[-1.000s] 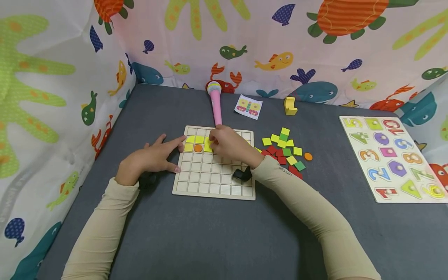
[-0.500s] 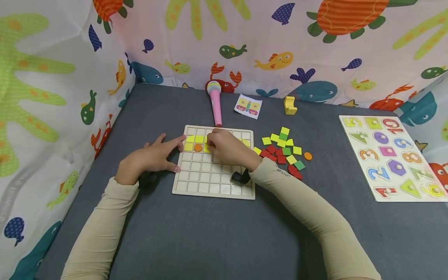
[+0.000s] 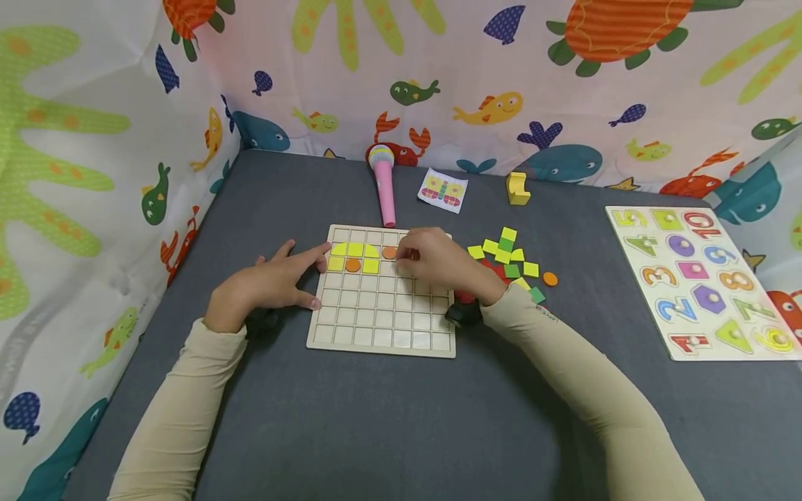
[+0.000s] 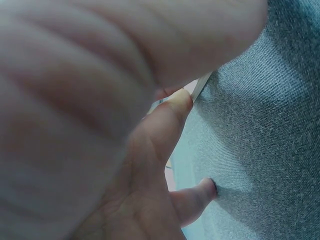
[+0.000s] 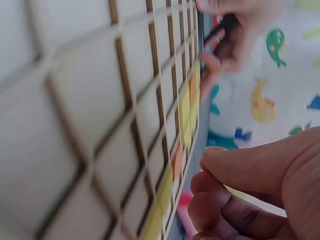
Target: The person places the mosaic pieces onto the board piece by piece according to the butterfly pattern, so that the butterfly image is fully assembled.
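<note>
A pale wooden grid board (image 3: 370, 316) lies on the grey table. Several yellow tiles (image 3: 355, 249) sit in its upper left cells around an orange disc (image 3: 353, 265); another orange disc (image 3: 389, 252) lies farther right. My left hand (image 3: 266, 282) rests at the board's left edge, index finger and thumb extended against it. In the left wrist view, a fingertip touches the board's edge (image 4: 201, 86). My right hand (image 3: 432, 261) hovers over the upper right cells, its fingers curled and thumb against them. No piece shows between the fingertips in the right wrist view; yellow tiles (image 5: 159, 205) sit in cells there.
Loose yellow, green and red pieces (image 3: 512, 270) lie right of the board, beside an orange disc (image 3: 550, 279). A pink toy microphone (image 3: 385, 188), a pattern card (image 3: 443, 190) and a yellow block (image 3: 517, 188) stand behind. A number puzzle (image 3: 704, 285) lies at the far right.
My right hand has moved rightward from the left group of tiles, uncovering yellow tiles and the second orange disc. The left hand has stayed at the board's edge.
</note>
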Available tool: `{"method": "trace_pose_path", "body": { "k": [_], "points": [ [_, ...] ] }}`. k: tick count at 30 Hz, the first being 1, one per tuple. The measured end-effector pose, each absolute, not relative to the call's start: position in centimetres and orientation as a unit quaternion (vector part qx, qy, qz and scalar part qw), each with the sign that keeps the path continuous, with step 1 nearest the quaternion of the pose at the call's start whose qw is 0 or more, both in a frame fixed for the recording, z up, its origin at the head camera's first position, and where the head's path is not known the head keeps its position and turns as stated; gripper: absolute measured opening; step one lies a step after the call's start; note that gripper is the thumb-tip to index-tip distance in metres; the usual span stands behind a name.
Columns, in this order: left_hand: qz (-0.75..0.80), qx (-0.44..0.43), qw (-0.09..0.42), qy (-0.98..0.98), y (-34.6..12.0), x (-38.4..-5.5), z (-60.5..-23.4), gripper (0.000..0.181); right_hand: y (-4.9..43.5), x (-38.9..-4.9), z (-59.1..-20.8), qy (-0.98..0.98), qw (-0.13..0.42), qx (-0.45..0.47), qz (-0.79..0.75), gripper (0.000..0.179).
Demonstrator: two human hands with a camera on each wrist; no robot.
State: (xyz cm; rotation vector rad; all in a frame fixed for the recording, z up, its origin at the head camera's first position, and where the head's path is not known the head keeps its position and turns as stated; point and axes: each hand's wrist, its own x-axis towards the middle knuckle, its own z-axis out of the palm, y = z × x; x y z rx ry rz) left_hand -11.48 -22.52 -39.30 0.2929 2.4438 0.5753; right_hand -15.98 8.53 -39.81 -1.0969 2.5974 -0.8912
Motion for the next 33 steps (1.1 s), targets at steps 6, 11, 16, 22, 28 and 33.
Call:
{"method": "trace_pose_path", "body": {
  "k": [6,11,16,22,28,33],
  "points": [
    [0.217,0.115,0.299,0.922,-22.5,-11.4,-39.3,0.109,12.1,-16.6,-39.3,0.891,0.082,-0.328,-0.304,0.007],
    [0.221,0.118,0.297,0.922,-22.5,-11.4,-39.4,0.108,15.0,-17.3,-39.2,0.902,0.081,-0.301,-0.297,0.008],
    [0.219,0.116,0.297,0.922,-22.5,-11.4,-39.3,0.109,17.6,-17.8,-39.3,0.914,0.093,-0.279,-0.278,0.011],
    [0.218,0.118,0.296,0.922,-22.5,-11.5,-39.5,0.108,20.3,-18.0,-39.4,0.929,0.100,-0.239,-0.263,0.016],
    [0.217,0.115,0.299,0.922,-22.5,-11.5,-39.3,0.108,22.7,-18.0,-39.5,0.940,0.094,-0.230,-0.234,0.018],
    [0.215,0.114,0.304,0.921,-22.4,-11.4,-39.3,0.109,24.2,-18.0,-40.0,0.942,0.097,-0.222,-0.230,0.022]
  ]
}}
